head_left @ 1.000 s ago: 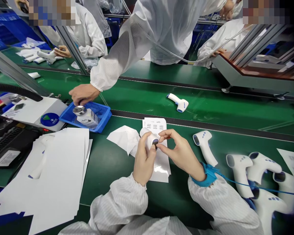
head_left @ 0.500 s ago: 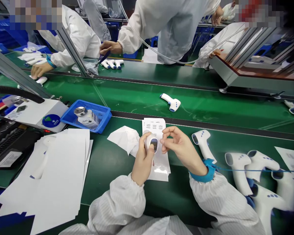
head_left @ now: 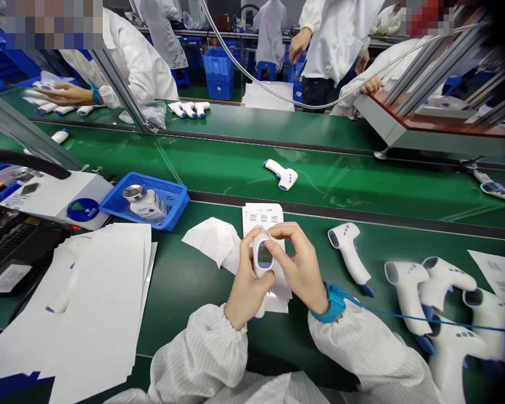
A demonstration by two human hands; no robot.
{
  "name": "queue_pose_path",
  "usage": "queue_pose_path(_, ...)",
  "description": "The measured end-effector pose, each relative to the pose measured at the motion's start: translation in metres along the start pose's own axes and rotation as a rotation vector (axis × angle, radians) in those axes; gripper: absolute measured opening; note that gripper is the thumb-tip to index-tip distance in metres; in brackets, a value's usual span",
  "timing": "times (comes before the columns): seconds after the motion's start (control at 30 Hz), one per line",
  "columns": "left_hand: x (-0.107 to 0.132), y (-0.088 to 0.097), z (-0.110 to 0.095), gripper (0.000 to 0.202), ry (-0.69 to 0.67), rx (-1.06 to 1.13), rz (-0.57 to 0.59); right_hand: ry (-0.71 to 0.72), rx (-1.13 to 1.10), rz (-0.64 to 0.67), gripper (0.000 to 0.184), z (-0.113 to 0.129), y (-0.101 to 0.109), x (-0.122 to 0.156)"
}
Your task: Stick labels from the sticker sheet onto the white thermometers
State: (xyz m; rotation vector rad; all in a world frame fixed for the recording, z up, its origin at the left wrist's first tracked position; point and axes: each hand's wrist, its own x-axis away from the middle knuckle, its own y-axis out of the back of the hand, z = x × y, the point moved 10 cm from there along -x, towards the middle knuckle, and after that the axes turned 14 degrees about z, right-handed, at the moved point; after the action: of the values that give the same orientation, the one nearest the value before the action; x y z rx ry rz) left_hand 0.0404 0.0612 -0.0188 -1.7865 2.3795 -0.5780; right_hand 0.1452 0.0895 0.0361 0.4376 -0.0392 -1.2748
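Note:
My left hand (head_left: 246, 283) grips a white handheld thermometer (head_left: 262, 255) upright, its dark display facing me. My right hand (head_left: 298, 265) is closed round the top right of the same thermometer, fingertips pinched at its upper edge by the display. Both hands hover over a white label sheet (head_left: 264, 219) lying on the green table, with a crumpled white cloth (head_left: 212, 238) just to its left. A blue wrist strap (head_left: 334, 303) circles my right wrist.
Several white thermometers (head_left: 408, 289) lie at the right, one (head_left: 348, 249) nearer my hands. Another thermometer (head_left: 281, 174) rides the green conveyor. A blue tray (head_left: 174, 196) with a bottle (head_left: 145, 203) and stacked white sheets (head_left: 101, 292) sit left. Co-workers in white coats stand across the belt.
My hands turned the thermometer so its display faces me, and my right hand closed onto its top. The thermometer on the conveyor drifted left. The co-worker who reached at the blue tray has stepped back.

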Motion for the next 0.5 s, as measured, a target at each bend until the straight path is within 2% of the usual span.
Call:
queue_pose_path(0.07, -0.004, 0.009, -0.004, 0.078, -0.060, 0.153, -0.064, -0.152, -0.128, 0.129, 0.026, -0.020, -0.023, 0.009)
queue_pose_path(0.13, -0.011, 0.013, -0.003, 0.081, -0.066, 0.296, -0.068, -0.273, -0.194, 0.377, 0.038, -0.035, -0.055, 0.019)
queue_pose_path(0.17, -0.015, 0.013, 0.000, 0.081, -0.041, 0.320, -0.051, -0.308, -0.177, 0.472, 0.039, -0.041, -0.064, 0.021)
queue_pose_path(0.2, -0.018, 0.014, 0.003, 0.081, 0.002, 0.302, -0.029, -0.332, -0.127, 0.512, 0.039, -0.048, -0.063, 0.017)
queue_pose_path(0.23, -0.020, 0.014, 0.007, 0.079, 0.051, 0.247, -0.011, -0.358, -0.041, 0.491, 0.037, -0.058, -0.053, 0.008)
queue_pose_path(0.27, -0.020, 0.016, 0.011, 0.077, 0.097, 0.170, 0.002, -0.398, 0.081, 0.424, 0.035, -0.069, -0.034, -0.007)
queue_pose_path(0.37, -0.014, 0.019, 0.026, 0.060, 0.227, -0.038, 0.054, -0.613, 0.548, 0.154, 0.035, -0.104, 0.051, -0.063)
queue_pose_path(0.43, -0.007, 0.019, 0.037, 0.043, 0.305, -0.073, 0.095, -0.671, 0.646, 0.046, 0.040, -0.118, 0.096, -0.104)
queue_pose_path(0.5, -0.002, 0.019, 0.044, 0.034, 0.351, -0.072, 0.104, -0.668, 0.700, -0.037, 0.051, -0.124, 0.121, -0.138)
